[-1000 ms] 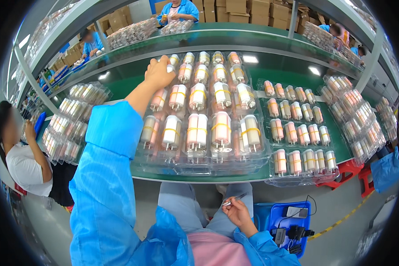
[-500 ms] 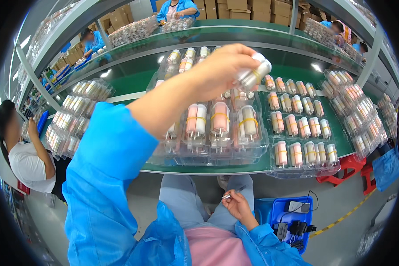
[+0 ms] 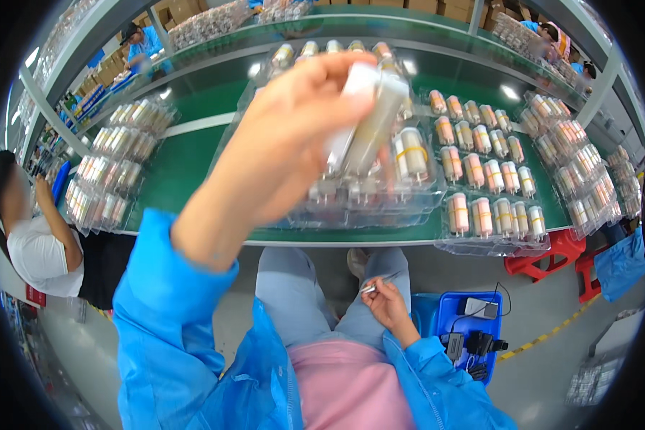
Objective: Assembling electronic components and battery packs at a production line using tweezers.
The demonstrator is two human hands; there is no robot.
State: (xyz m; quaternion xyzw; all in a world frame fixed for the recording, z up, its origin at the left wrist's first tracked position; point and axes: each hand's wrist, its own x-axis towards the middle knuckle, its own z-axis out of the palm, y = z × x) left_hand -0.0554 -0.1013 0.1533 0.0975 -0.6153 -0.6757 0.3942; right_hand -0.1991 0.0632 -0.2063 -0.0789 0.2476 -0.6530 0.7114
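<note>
My left hand [image 3: 287, 129] is raised over the table, its fingers closed on a banded pair of capped cylinders [image 3: 376, 125], one whitish and one grey-beige; motion blurs them. Below and behind it lies a stack of clear plastic trays [image 3: 380, 213], partly hidden by my arm. More banded cylinder pairs [image 3: 411, 154] with thin metal prongs stand in those trays. Low over my lap, my right hand [image 3: 390, 307] pinches a slim metallic tool [image 3: 369, 289] whose kind I cannot make out.
To the right is a clear tray [image 3: 491, 247] with rows of pink, white and grey pairs. Stacked filled trays [image 3: 584, 179] flank the table, others [image 3: 107, 179] at left. A blue bin [image 3: 448, 308] holds adapters and cables. A red stool [image 3: 541, 258] and a seated co-worker [image 3: 46, 244] are nearby.
My left hand has moved left and nearer with the cylinder pair, which now looks larger. The view has tilted slightly downward. My right hand still holds the tool over my lap.
</note>
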